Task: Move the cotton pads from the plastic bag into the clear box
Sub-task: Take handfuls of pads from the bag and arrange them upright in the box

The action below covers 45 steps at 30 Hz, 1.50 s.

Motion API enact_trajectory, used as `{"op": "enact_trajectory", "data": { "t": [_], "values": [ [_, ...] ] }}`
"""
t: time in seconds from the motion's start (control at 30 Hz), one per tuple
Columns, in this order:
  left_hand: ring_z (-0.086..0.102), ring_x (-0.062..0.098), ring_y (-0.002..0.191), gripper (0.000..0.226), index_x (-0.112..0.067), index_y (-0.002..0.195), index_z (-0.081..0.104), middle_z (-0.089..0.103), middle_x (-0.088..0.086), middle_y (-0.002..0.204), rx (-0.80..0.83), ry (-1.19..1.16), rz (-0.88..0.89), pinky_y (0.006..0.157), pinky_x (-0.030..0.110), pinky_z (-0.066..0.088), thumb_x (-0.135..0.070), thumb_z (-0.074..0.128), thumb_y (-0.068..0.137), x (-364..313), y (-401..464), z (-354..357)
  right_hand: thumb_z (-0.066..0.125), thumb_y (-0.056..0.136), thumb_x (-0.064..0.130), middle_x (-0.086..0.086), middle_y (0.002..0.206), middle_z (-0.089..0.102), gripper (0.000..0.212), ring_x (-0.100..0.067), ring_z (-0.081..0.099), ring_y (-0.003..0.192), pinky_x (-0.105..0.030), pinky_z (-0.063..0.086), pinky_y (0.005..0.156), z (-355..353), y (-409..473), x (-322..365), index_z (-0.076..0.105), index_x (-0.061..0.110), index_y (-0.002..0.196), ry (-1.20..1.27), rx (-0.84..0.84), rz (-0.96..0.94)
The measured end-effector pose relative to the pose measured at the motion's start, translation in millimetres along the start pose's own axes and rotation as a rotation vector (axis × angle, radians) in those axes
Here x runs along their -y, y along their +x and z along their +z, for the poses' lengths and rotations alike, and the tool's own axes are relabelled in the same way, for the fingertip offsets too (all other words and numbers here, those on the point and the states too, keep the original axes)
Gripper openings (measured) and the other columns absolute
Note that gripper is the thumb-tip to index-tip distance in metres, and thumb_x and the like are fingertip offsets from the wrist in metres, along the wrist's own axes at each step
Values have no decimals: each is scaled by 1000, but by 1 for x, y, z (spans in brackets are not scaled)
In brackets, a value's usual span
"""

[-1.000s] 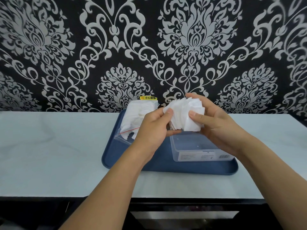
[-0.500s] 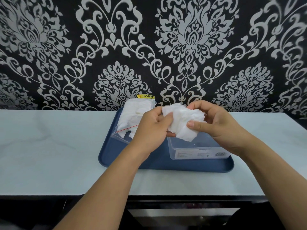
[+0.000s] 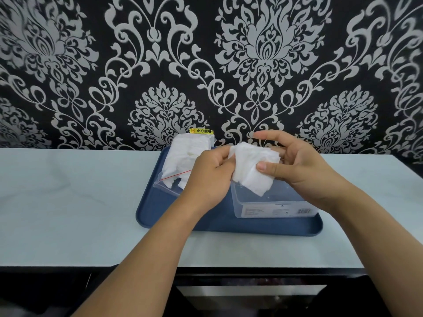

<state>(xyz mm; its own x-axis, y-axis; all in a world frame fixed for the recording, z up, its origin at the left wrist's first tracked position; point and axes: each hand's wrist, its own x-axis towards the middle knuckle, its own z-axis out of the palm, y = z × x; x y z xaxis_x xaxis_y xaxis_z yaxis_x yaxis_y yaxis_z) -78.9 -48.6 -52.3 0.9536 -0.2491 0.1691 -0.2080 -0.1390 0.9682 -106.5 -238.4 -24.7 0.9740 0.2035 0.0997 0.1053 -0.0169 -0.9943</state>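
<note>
Head view gives us both hands over the blue tray [image 3: 206, 223] on the desk [image 3: 68, 202]. Our left hand [image 3: 210, 177] and right hand [image 3: 295, 165] each pinch a rumpled white wad of cotton pads [image 3: 251, 170] (thin, soft, layered), held above the clear box [image 3: 274, 202] at the tray's right side. Toward the tray's far-left corner lies the plastic bag [image 3: 183, 163], part full of white pads.

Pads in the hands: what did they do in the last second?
Both hands lowered the pads from a raised, fanned stack toward the open box, and the stack now droops, more bunched. The left hand and right hand kept hold throughout. The bag, box and tray stayed put.
</note>
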Motion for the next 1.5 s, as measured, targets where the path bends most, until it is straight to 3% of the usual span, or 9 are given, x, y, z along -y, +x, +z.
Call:
{"op": "enact_trajectory", "data": {
  "t": [0.1,0.33,0.5,0.8,0.97,1.03,1.1,1.33,1.5],
  "values": [
    [55,16,78,26,-8,105,74,69,10,85,18,-43,-16,75,39,47,-17,50,99,-1,-1,-1,75,74,6,-30,113,68,67,-30,70,96,-40,61,87,0,0,2,54,16,136,3,-26,27],
    [59,18,86,31,3,109,69,65,12,93,52,-144,-99,68,20,54,-15,43,107,-3,-3,2,75,70,4,-22,102,76,71,-27,74,88,-34,63,80,-2,-2,7,53,17,136,7,-53,92],
    [72,21,104,25,-16,110,73,76,12,111,84,-213,-112,93,41,59,-27,51,105,-9,-6,4,78,66,6,-17,99,78,69,-27,75,88,-37,63,79,0,-2,7,57,14,131,50,-159,87],
    [75,7,86,22,-12,113,69,78,-1,95,-33,-247,-115,71,23,60,-14,49,106,-5,-3,9,83,58,4,-6,81,76,65,-22,75,75,-34,63,66,3,-5,4,65,8,120,84,-295,0],
    [74,29,91,21,-15,101,70,77,14,93,-167,-116,-70,82,47,63,-24,51,102,0,0,12,87,55,9,-13,95,76,64,-26,75,87,-38,62,79,2,-7,5,68,9,116,78,-292,-48],
    [64,37,74,31,-6,101,67,68,24,83,-176,6,-1,74,51,58,-32,50,97,3,0,9,85,55,11,-15,100,76,66,-28,74,92,-38,63,81,-1,-8,9,67,10,118,153,-234,-31],
    [51,29,64,30,-4,104,64,61,25,74,-138,76,56,64,49,52,-30,50,100,1,-1,7,82,59,8,-16,100,77,64,-27,75,89,-36,63,74,0,-9,13,64,12,120,192,-178,5],
    [71,17,79,21,-14,115,69,73,-6,76,-64,40,28,86,48,60,-17,51,104,-6,-6,11,82,62,8,-17,93,78,65,-30,77,87,-38,64,75,7,-5,11,62,12,123,49,-264,55],
    [70,23,102,38,-20,109,69,74,2,105,-54,-140,-101,89,47,60,-48,51,91,-14,-6,12,85,67,3,-12,86,79,59,-26,78,83,-36,64,73,14,-5,8,62,10,121,-22,-324,-11]
  ]
}}
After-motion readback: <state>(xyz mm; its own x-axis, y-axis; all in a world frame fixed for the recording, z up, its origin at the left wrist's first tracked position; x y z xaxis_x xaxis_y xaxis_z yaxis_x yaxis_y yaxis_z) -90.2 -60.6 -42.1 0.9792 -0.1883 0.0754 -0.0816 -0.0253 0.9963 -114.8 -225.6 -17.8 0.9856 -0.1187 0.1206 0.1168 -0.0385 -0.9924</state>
